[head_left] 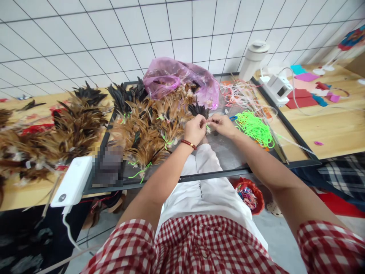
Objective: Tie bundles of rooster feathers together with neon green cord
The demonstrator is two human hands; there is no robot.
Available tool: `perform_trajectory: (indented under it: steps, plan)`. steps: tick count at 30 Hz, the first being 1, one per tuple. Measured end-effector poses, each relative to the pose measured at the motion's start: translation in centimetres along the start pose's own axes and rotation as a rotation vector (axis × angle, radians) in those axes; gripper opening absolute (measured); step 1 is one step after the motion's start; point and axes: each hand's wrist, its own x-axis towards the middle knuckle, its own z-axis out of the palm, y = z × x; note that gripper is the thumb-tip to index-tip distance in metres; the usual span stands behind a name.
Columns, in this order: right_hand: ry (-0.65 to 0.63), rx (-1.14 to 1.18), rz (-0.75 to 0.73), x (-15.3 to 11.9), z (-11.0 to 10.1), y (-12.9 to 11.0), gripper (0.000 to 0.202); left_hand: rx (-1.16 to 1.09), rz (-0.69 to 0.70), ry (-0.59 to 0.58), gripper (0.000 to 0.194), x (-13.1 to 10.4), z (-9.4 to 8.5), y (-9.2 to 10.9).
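Left hand [195, 130] and right hand [222, 125], fingers pinching a dark feather bundle [199, 110]. A pink bag [159, 72] holds brown feathers [182, 90]; a red basket [260, 201] holds colourful scraps [246, 196].

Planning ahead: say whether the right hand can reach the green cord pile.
Probably yes: the green cord pile lies mostly uncovered beside the right hand, though its fingers seem busy at the dark feather bundle.
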Motion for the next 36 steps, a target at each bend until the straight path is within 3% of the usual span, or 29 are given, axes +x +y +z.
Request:
perform_trajectory:
  steps: [8, 16, 22, 36]
  plan:
    - [-0.055, 0.027, -0.003, -0.1, -0.2, -0.3, 0.016, 0.119, 0.017, -0.030, 0.017, -0.1, -0.8, 0.7]
    - [-0.116, 0.078, -0.005, -0.2, -0.6, -0.4, 0.018, 0.045, 0.045, -0.082, 0.019, 0.2, -0.8, 0.6]
    - [-0.062, 0.043, 0.061, 0.1, -0.5, 0.0, 0.018, 0.060, 0.052, -0.091, 0.020, 0.2, -0.8, 0.6]
    - [-0.110, 0.079, 0.063, 0.4, -0.3, 0.1, 0.019, 0.244, 0.180, -0.171, 0.020, -0.1, -1.6, 1.2]
